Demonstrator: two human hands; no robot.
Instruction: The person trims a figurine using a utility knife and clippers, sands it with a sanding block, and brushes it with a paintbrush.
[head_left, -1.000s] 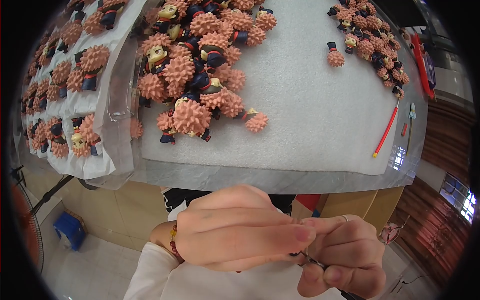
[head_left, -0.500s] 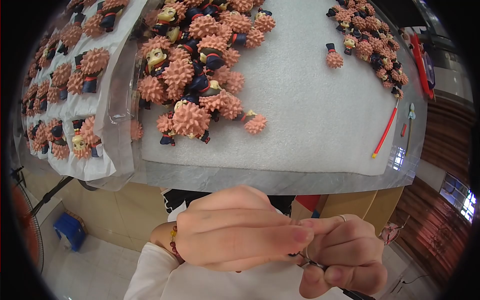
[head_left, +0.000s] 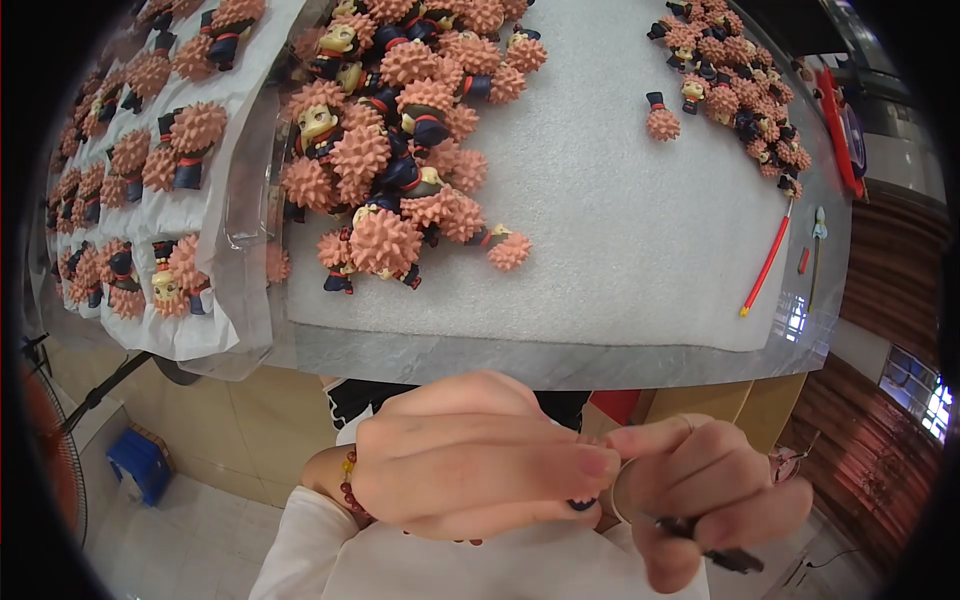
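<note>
My left hand [head_left: 470,455] is closed in front of my chest, fingers folded over a small figurine. Only a dark blue and pinkish bit of the figurine [head_left: 582,503] peeks out below the fingertips; the rest is hidden. Close by on the right, my right hand [head_left: 705,480] grips a slim dark tool [head_left: 715,545], blurred, whose exact kind I cannot make out. Its index fingertip meets the left fingertips. Beyond the hands, a pile of figurines [head_left: 385,240] with spiky pink hair and dark blue clothes lies on a white foam sheet [head_left: 580,240].
Left, a clear plastic tray [head_left: 250,215] holds figurines in rows on white paper. More small figurines [head_left: 740,100] cluster at the far right, with one [head_left: 662,118] apart. Near the right edge lie a red stick [head_left: 765,265] and a thin blue-tipped stick [head_left: 820,230]. A grey tabletop [head_left: 450,360] borders the foam.
My right hand has turned and shifted slightly right, bringing more of the dark tool into view. More of the dark blue bit shows under my left fingertips, and the left hand has hardly moved.
</note>
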